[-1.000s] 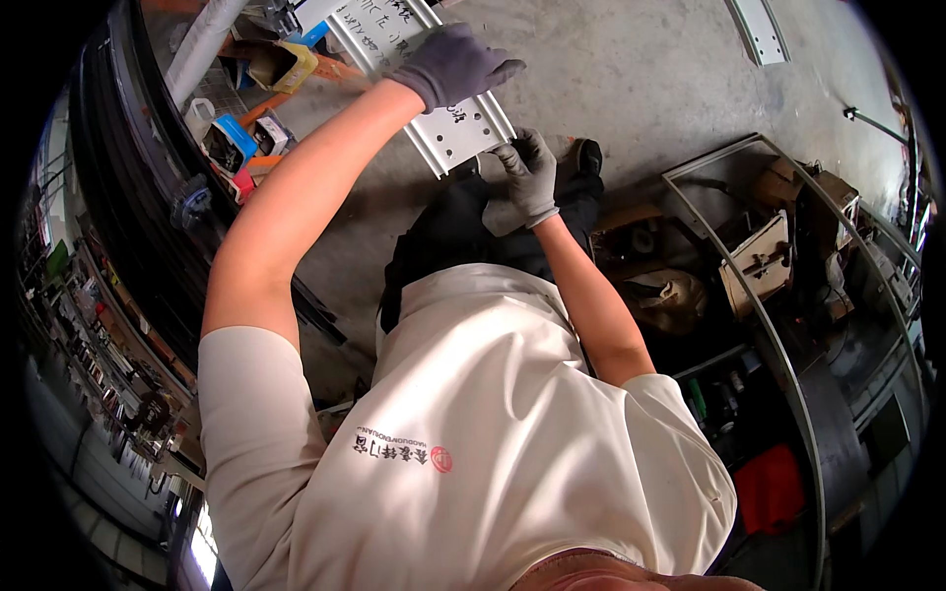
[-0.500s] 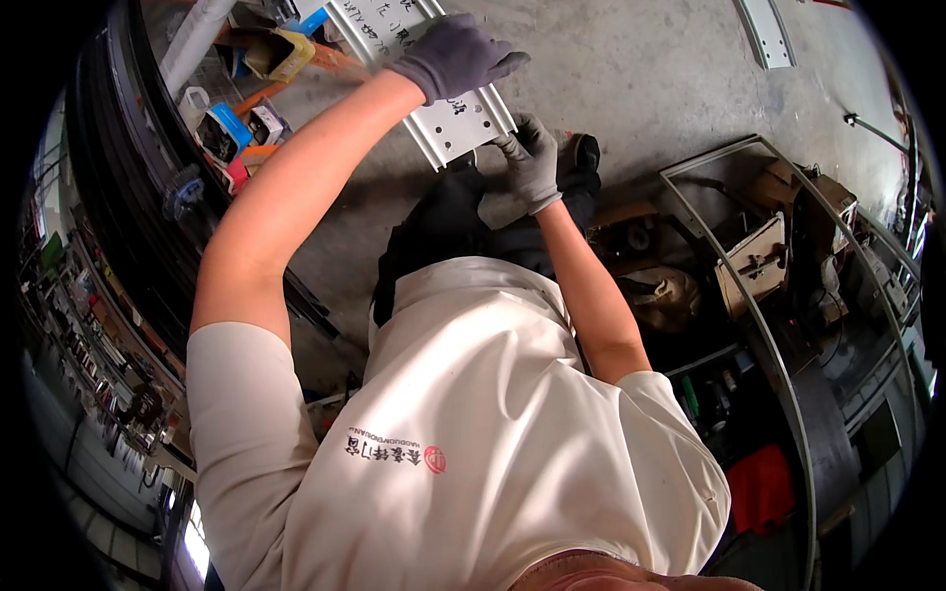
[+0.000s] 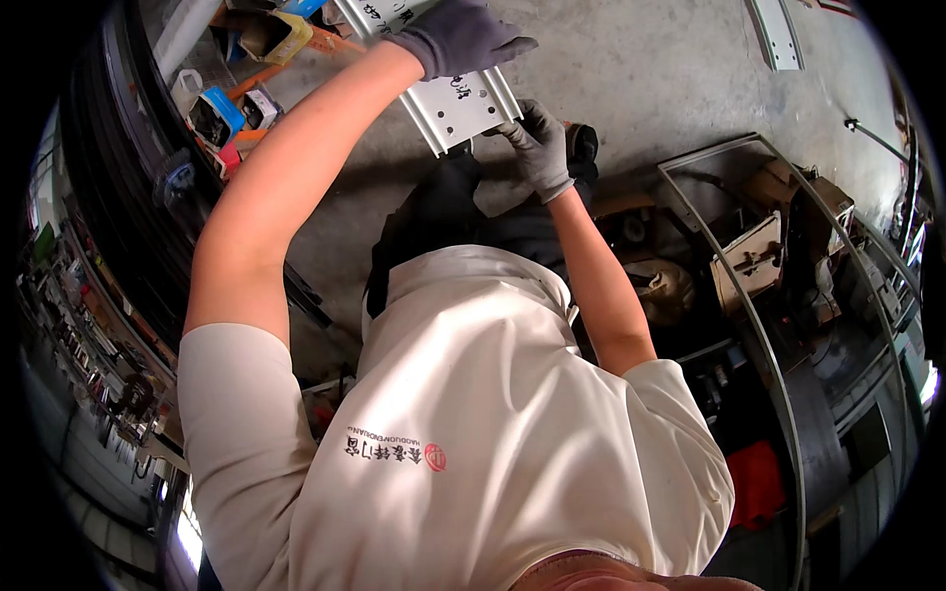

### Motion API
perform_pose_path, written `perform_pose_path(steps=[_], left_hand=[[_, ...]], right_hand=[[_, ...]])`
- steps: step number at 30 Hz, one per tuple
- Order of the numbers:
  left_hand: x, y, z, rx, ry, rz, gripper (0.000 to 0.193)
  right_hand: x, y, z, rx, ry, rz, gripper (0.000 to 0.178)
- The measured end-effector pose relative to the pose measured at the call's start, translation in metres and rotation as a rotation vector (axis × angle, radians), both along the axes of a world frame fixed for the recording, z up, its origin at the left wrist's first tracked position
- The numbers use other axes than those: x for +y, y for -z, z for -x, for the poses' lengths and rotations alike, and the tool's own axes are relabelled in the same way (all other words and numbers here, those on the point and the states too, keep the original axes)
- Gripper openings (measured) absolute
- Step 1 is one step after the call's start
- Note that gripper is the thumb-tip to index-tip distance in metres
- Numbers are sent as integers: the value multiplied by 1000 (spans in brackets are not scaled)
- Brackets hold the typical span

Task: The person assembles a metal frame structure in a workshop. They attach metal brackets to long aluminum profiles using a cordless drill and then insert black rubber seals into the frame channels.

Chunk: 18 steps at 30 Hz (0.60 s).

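Note:
A silvery metal channel point(image 3: 463, 120) with raised side rails, several small holes and black handwritten marks extends past the top edge of the view. Over its upper face lies my left hand point(image 3: 461, 41) in a dark grey glove, back upward and partly cut off by the picture's edge. One finger of it stretches out to the right; whether the palm presses on the metal is hidden. My right hand point(image 3: 540, 153), in a lighter grey glove, is closed on the channel's near right corner, thumb and fingers at the rail.
Another metal channel point(image 3: 777, 37) lies on the concrete floor at far right. A metal frame point(image 3: 741, 258) stands at right around cardboard boxes and tools. Dark long profiles point(image 3: 128, 138) are stacked at left, beside a blue box point(image 3: 217, 114) and a yellow bin point(image 3: 279, 41).
The channel and both hands sit slightly higher in the view, with the view itself shifted a little. My left hand remains over the channel; my right keeps its hold on the corner.

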<state>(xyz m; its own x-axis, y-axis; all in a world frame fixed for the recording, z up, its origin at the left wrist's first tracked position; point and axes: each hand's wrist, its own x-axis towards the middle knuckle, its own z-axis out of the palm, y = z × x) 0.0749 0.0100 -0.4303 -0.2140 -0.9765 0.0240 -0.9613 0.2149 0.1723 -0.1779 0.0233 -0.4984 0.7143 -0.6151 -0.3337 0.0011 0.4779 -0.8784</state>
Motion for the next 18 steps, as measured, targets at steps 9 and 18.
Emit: perform_pose_path(steps=[9, 18], left_hand=[[-5, -32, 12, 80, 25, 31, 40], [13, -79, -4, 49, 205, -221, 32]], right_hand=[[4, 2, -4, -28, 49, 63, 31], [-3, -4, 1, 10, -13, 49, 28]])
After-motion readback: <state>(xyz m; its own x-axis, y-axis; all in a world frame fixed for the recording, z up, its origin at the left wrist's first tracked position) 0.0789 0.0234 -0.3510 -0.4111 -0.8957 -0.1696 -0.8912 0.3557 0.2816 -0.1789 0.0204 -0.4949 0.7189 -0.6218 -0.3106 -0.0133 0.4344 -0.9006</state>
